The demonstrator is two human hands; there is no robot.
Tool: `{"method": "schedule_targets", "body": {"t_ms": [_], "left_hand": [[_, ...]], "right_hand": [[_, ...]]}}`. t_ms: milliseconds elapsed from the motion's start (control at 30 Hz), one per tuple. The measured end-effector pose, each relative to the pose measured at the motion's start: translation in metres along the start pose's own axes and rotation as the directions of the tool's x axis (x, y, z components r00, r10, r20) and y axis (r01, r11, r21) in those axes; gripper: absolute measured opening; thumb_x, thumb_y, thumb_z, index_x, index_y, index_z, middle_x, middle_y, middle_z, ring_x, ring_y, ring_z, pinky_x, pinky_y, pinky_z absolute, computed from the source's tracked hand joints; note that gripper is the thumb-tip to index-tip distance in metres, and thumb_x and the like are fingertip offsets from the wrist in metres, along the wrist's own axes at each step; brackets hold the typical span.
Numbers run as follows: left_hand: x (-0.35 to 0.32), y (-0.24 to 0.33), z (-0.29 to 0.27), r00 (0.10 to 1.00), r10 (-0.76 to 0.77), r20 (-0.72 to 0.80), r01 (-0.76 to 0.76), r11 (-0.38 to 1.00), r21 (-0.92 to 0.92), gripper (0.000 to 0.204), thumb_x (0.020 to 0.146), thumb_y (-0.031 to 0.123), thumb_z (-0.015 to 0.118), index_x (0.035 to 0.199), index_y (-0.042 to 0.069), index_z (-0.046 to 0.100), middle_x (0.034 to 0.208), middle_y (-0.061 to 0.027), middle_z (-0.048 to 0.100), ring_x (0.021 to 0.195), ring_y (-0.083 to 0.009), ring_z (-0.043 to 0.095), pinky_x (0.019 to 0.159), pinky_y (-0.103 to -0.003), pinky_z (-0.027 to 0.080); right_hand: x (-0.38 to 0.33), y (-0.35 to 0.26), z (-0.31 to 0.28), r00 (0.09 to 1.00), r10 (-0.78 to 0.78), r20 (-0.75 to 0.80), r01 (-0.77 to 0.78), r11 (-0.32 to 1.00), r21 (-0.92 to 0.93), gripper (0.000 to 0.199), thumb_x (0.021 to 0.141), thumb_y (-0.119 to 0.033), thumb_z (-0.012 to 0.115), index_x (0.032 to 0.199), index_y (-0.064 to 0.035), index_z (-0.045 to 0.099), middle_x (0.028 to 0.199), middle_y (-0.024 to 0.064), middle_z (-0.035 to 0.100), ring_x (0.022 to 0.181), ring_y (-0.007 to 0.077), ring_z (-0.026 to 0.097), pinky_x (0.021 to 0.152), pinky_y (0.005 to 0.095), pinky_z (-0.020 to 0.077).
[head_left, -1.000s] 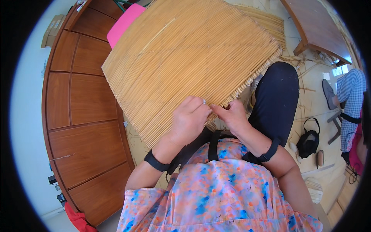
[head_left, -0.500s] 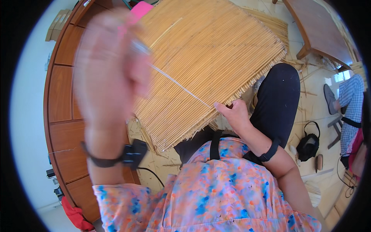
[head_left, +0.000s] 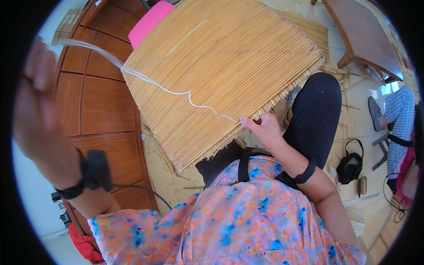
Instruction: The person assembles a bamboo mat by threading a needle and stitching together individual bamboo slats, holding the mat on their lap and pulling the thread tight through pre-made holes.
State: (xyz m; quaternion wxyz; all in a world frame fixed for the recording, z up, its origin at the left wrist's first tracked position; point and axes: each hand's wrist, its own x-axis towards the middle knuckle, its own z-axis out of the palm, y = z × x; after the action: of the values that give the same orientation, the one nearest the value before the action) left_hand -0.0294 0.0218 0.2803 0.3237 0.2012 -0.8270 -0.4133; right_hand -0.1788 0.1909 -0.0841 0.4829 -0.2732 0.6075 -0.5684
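Note:
A broad mat of thin straw-coloured stalks (head_left: 221,66) lies tilted across the area before my lap. My right hand (head_left: 267,130) is closed on its near edge, thumb on top and the other fingers partly hidden below. From beside that thumb a slack, wavy white thread (head_left: 168,90) runs over the mat to the upper left. It leads to my raised left hand (head_left: 42,97), which is smeared by motion but appears closed on the thread's far end. Whether a needle is there cannot be made out.
A pink panel (head_left: 148,22) shows behind the mat. Brown wooden cabinets (head_left: 108,106) stand at the left, a wooden bench (head_left: 366,35) at the far right. Stalk scraps litter the tiled floor. A black bag (head_left: 351,168) and another person's checked trouser leg (head_left: 399,110) are at the right.
My left hand has swung outward to the left, away from above the mat. The thread, taut before, now hangs in loose waves. My right hand stays at the mat's edge.

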Motion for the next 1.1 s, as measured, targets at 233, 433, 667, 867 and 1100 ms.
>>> {"method": "schedule_targets", "body": {"t_ms": [233, 433, 667, 867, 1100], "left_hand": [[-0.103, -0.098, 0.103, 0.921, -0.338, 0.192, 0.257, 0.901, 0.351, 0.015, 0.087, -0.007, 0.06, 0.099, -0.001, 0.068, 0.084, -0.0103, 0.064, 0.064, -0.0138, 0.067, 0.054, -0.024, 0.049], [-0.152, -0.152, 0.138, 0.895, -0.268, 0.356, 0.075, 0.878, 0.473, 0.007, 0.083, 0.0, 0.068, 0.09, -0.001, 0.067, 0.077, -0.0115, 0.064, 0.063, -0.0229, 0.066, 0.056, -0.031, 0.051], [-0.153, -0.158, 0.141, 0.862, -0.311, 0.4, -0.006, 0.784, 0.621, 0.013, 0.085, 0.008, 0.067, 0.098, 0.007, 0.068, 0.072, -0.0111, 0.064, 0.062, -0.0297, 0.063, 0.053, -0.036, 0.049], [-0.147, -0.149, 0.143, 0.903, -0.19, 0.385, -0.179, 0.649, 0.739, 0.026, 0.075, 0.007, 0.064, 0.099, 0.016, 0.068, 0.061, -0.0039, 0.051, 0.049, -0.0255, 0.056, 0.042, -0.037, 0.045], [-0.137, -0.135, 0.143, 0.894, -0.185, 0.408, -0.197, 0.655, 0.729, 0.023, 0.078, 0.003, 0.067, 0.1, 0.01, 0.071, 0.061, -0.0055, 0.051, 0.049, -0.0239, 0.053, 0.043, -0.035, 0.041]], "right_hand": [[-0.004, -0.007, -0.01, 0.991, 0.085, 0.099, -0.1, 0.982, 0.158, 0.025, 0.09, -0.023, 0.07, 0.08, 0.0001, 0.066, 0.064, -0.0004, 0.058, 0.053, 0.0065, 0.051, 0.048, 0.0231, 0.0386], [-0.001, 0.002, -0.006, 0.998, 0.058, -0.004, -0.057, 0.99, 0.132, 0.028, 0.088, -0.022, 0.07, 0.073, 0.0006, 0.065, 0.055, -0.0007, 0.054, 0.047, 0.0056, 0.046, 0.043, 0.0253, 0.0368], [-0.003, 0.0, -0.01, 0.998, 0.06, 0.029, -0.06, 0.998, 0.016, 0.026, 0.092, -0.021, 0.066, 0.077, -0.0006, 0.063, 0.059, -0.0013, 0.055, 0.05, 0.0058, 0.05, 0.045, 0.0233, 0.038], [-0.006, -0.007, -0.008, 0.999, 0.042, 0.019, -0.042, 0.999, 0.022, 0.027, 0.092, -0.021, 0.066, 0.076, 0.0008, 0.064, 0.057, -0.0001, 0.057, 0.048, 0.0059, 0.051, 0.044, 0.0233, 0.0384], [-0.006, -0.014, -0.004, 0.996, 0.024, -0.082, -0.019, 0.998, 0.061, 0.03, 0.087, -0.02, 0.069, 0.067, 0.0023, 0.064, 0.052, 0.0023, 0.057, 0.046, 0.0069, 0.051, 0.043, 0.0262, 0.0398]]}}
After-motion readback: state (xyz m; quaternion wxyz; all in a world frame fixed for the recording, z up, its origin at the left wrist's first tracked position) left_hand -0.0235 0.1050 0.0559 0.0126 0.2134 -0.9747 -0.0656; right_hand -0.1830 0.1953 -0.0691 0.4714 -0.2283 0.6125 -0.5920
